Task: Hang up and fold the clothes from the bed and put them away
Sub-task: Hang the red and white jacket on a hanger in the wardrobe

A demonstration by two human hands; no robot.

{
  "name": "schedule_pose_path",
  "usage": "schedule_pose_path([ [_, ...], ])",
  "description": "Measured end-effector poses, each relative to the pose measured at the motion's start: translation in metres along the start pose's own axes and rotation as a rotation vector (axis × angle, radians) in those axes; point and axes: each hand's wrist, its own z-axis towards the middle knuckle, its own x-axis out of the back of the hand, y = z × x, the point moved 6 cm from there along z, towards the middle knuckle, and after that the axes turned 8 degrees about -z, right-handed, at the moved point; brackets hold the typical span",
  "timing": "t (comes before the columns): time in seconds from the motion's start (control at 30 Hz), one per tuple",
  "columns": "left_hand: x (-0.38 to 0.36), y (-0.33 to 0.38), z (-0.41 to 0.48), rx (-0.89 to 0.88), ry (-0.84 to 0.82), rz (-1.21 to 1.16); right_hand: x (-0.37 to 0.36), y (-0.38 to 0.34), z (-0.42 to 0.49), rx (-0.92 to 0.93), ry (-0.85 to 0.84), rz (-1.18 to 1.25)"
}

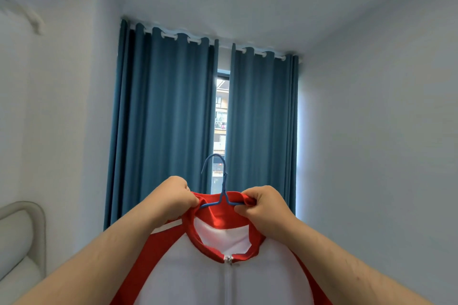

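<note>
Jacket (188, 277), white with red collar (218, 218) and red shoulder stripes, is held up in the air at chest height in front of the person, zip closed to the neck. It sits on a blue hanger (224, 190). The hanger's arms run left to right across the view and disappear into the collar on both sides. Its hook stands upright and free above the fabric, with the open side turned to the person's left.

Left hand (177, 195) pinches the collar just left of the hanger's neck. Right hand (262, 203) curls round the collar and the hanger arm just right of it, and looks slightly nearer the hook.

No rail or wardrobe shows, so the jacket probably has to be carried elsewhere. Behind hang blue curtains (168, 119), and a bed's headboard (22, 230) is low on the left.
</note>
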Motion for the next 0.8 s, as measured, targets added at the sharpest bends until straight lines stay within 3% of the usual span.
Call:
schedule_pose_path([
  [0.1,0.005,0.017,0.003,-0.068,0.081,0.345,-0.01,-0.001,0.001,-0.012,-0.01,-0.012],
  [0.17,0.003,0.028,0.004,-0.098,0.112,0.406,-0.015,-0.003,0.003,-0.019,-0.016,0.007],
  [0.3,-0.005,0.018,0.009,-0.07,-0.049,-0.109,-0.01,0.001,0.001,-0.071,-0.031,0.155],
  [0.37,-0.001,0.008,0.005,-0.201,-0.046,-0.211,-0.006,0.007,-0.002,-0.108,-0.034,0.247],
  [0.47,-0.009,-0.012,-0.005,-0.343,-0.12,-0.078,-0.004,0.014,-0.005,-0.151,-0.034,0.306],
  [0.57,-0.01,-0.027,0.0,-0.432,-0.081,0.108,-0.008,0.012,-0.006,-0.132,-0.072,0.306],
  [0.8,0.009,-0.038,-0.012,-0.482,-0.107,-0.035,0.001,0.014,0.0,-0.064,-0.179,0.109],
])
